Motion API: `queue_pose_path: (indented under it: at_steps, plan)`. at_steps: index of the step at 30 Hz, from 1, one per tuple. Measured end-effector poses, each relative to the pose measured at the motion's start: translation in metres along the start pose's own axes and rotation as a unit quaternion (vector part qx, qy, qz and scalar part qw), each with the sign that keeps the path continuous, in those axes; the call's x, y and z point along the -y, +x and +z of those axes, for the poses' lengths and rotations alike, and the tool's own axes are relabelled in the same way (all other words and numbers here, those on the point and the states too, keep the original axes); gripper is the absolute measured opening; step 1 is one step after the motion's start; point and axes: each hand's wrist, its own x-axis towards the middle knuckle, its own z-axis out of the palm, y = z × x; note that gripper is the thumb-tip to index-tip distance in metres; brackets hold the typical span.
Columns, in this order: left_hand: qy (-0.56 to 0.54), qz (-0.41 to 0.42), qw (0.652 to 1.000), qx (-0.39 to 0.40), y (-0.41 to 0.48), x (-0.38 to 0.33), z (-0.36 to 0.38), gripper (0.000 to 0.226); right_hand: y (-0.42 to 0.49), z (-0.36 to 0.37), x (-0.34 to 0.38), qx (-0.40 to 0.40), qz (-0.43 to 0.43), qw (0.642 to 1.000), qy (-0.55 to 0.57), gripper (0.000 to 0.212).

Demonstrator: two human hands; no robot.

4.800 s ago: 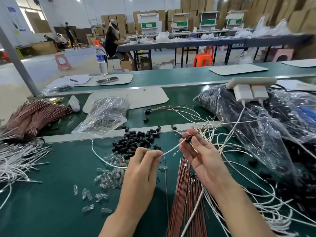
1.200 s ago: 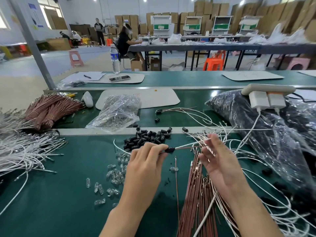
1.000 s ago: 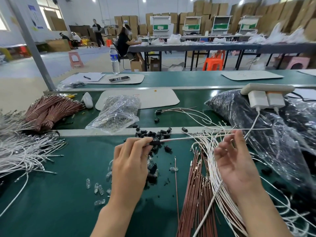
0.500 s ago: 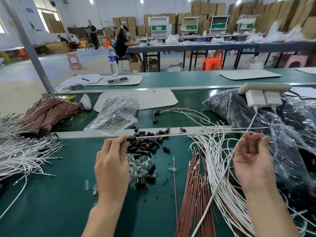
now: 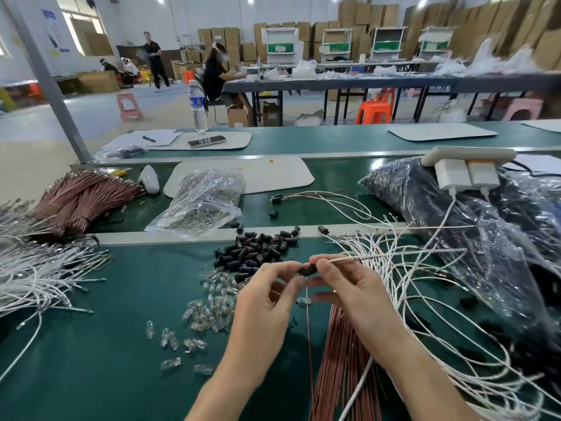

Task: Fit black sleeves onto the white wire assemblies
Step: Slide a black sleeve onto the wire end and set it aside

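My left hand (image 5: 267,296) and my right hand (image 5: 355,290) meet above the green mat. Between their fingertips is one black sleeve (image 5: 308,270); my left thumb and forefinger pinch its left end. My right thumb and forefinger pinch a white and brown wire assembly (image 5: 367,257) just where it enters the sleeve, and the wire runs off to the right. A heap of loose black sleeves (image 5: 258,247) lies just beyond my hands. Loose white wire assemblies (image 5: 425,299) spread out to the right.
Small clear bulbs (image 5: 212,305) are scattered left of my hands, and brown wires (image 5: 340,360) lie under my right wrist. A white wire bundle (image 5: 36,275) lies at the left. A clear bag (image 5: 203,202), a dark plastic bag (image 5: 455,223) and a power strip (image 5: 467,165) sit behind.
Half a second ago my hands were apart, the left at the sleeve heap and the right open on the white wires. Now they have come together on one sleeve and one wire.
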Motion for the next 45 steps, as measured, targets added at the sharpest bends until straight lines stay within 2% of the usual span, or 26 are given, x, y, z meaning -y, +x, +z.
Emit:
queue_pose_path:
  at_steps: [3, 6, 13, 18, 21, 28, 33, 41, 45]
  plan:
    - [-0.022, -0.044, 0.999, 0.006, 0.0, 0.001, -0.002, 0.008, 0.001, -0.001, 0.001, -0.041, -0.013, 0.999, 0.013, 0.019]
    - [-0.054, -0.074, 0.995, 0.037, 0.002, 0.0, -0.005, 0.009, 0.003, -0.003, 0.003, -0.074, -0.012, 0.997, 0.033, 0.02]
    - [-0.129, -0.131, 0.981, 0.056, 0.005, 0.0, -0.007, 0.007, 0.002, 0.0, 0.001, -0.052, 0.019, 0.996, 0.075, 0.023]
    - [-0.105, -0.115, 0.987, 0.041, 0.004, 0.0, -0.005, 0.006, 0.001, 0.002, -0.003, -0.012, 0.032, 0.997, 0.072, 0.03]
    - [-0.093, -0.095, 0.99, 0.053, 0.001, -0.002, -0.003, 0.005, 0.0, 0.005, -0.005, 0.026, 0.024, 0.998, 0.049, 0.026]
    - [-0.089, -0.073, 0.993, 0.029, 0.0, -0.007, -0.004, 0.009, 0.001, -0.001, -0.003, 0.002, 0.021, 0.996, 0.087, 0.026]
    - [-0.11, -0.07, 0.991, 0.028, 0.001, -0.009, -0.005, 0.014, 0.0, -0.001, -0.005, 0.019, 0.017, 0.998, 0.05, 0.024]
    - [-0.066, -0.073, 0.995, 0.019, 0.003, -0.003, -0.01, 0.022, 0.002, -0.001, -0.003, -0.022, 0.009, 0.998, 0.059, 0.042]
    - [-0.052, -0.079, 0.995, 0.023, 0.002, -0.002, -0.01, 0.024, 0.003, -0.001, -0.004, -0.031, 0.01, 0.999, 0.037, 0.038]
